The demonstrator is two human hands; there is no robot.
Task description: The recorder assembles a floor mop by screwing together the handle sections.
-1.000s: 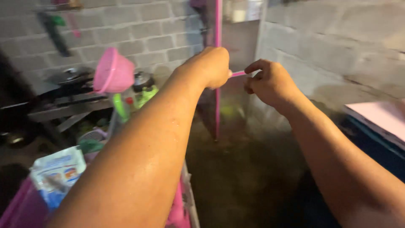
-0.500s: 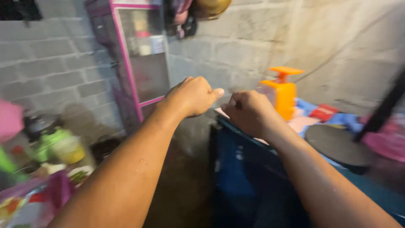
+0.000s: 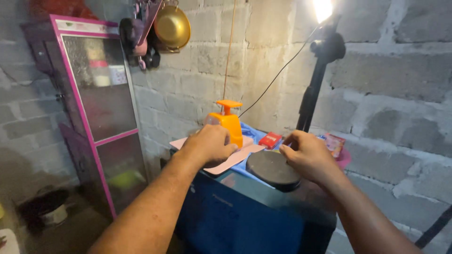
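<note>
My left hand (image 3: 209, 143) is closed in a fist over a flat pink board (image 3: 238, 159), right beside an orange plastic press (image 3: 229, 124) that stands upright. Nothing shows in the fist. My right hand (image 3: 308, 155) hovers with bent fingers at the far edge of a round black stand base (image 3: 270, 170); whether it holds anything is hidden. Both things rest on a blue cloth (image 3: 256, 135) on top of a dark blue box-shaped unit (image 3: 235, 216). A small red packet (image 3: 270, 140) lies between my hands, further back.
A black lamp pole (image 3: 313, 94) rises from the base to a bright light (image 3: 322, 9). A pink bowl (image 3: 343, 159) with a packet sits at the right. A pink-framed glass cupboard (image 3: 94, 108) stands left; a golden pan (image 3: 172, 28) hangs on the block wall.
My view has swung right, from the cupboard to the blue unit. Both hands have come down onto its top, and the thin pink thing held between them a second ago no longer shows.
</note>
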